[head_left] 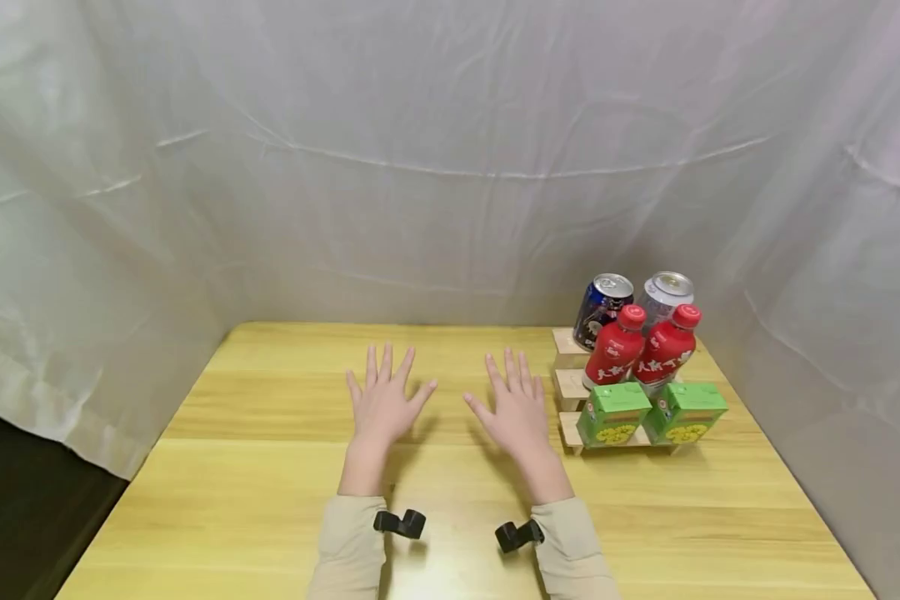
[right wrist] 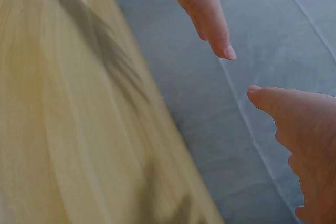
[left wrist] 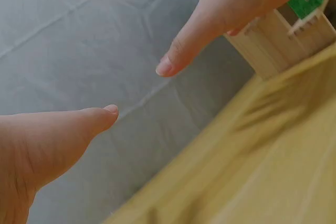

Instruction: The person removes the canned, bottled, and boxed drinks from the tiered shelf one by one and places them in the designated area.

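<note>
left hand (head_left: 385, 408): released, fingers straight and fanned, grasping nothing. centre of the head frame, just left of the middle. right hand (head_left: 517, 417): same state, fingers spread, just right of the middle. hands are apart, backs facing the head camera, thumbs pointing inward at each other. both are raised above the yellow wood-grain tabletop (head_left: 255, 500); wrist views show their shadows on it, separate from the hands.

stock sits right of centre on a three-step pale wooden rack (head_left: 572, 385), near the right hand, not touched. top step: dark blue metal can (head_left: 603, 310) on the left, silver-white metal can (head_left: 667, 289) on the right, partly hidden by the bottles. middle step: two red plastic bottles with red caps, (head_left: 617, 346) and (head_left: 665, 346), upright side by side. bottom step: two green cardboard boxes with yellow fruit prints, (head_left: 613, 415) and (head_left: 686, 414), side by side; can't tell if they touch.

beige sleeves (head_left: 348, 542) at the bottom of the frame, a black wrist mount (head_left: 399, 523) on each. grey-white fabric curtain (head_left: 420, 167) behind and on both sides, black patch (head_left: 30, 508) lower left.
</note>
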A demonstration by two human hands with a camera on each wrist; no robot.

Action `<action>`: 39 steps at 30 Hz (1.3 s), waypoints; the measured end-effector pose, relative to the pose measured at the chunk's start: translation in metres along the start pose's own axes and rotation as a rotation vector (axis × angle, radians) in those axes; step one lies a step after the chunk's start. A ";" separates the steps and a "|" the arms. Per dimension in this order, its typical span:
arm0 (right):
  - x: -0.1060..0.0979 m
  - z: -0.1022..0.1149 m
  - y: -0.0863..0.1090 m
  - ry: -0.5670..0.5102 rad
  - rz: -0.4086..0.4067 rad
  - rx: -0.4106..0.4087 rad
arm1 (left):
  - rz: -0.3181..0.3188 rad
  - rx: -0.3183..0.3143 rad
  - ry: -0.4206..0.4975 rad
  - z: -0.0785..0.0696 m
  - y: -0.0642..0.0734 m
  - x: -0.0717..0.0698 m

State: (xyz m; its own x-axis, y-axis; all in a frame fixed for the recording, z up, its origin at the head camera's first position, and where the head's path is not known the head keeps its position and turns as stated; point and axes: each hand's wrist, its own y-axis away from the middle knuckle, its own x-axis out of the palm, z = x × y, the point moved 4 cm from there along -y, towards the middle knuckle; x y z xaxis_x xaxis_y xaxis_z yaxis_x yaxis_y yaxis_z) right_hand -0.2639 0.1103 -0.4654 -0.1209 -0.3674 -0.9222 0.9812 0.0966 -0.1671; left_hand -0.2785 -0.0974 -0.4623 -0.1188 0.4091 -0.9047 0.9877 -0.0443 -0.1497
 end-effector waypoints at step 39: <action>-0.136 -0.039 0.067 0.271 -0.385 -0.330 | -0.372 0.686 -0.414 -0.103 0.005 -0.092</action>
State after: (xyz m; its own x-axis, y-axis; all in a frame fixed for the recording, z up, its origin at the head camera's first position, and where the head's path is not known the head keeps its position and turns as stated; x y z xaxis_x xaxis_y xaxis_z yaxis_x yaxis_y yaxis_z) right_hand -0.1876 0.2028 -0.3652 -0.5370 -0.1872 -0.8226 0.7653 0.3023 -0.5683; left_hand -0.2523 -0.0411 -0.3391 -0.5790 0.1493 -0.8015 0.6148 -0.5657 -0.5495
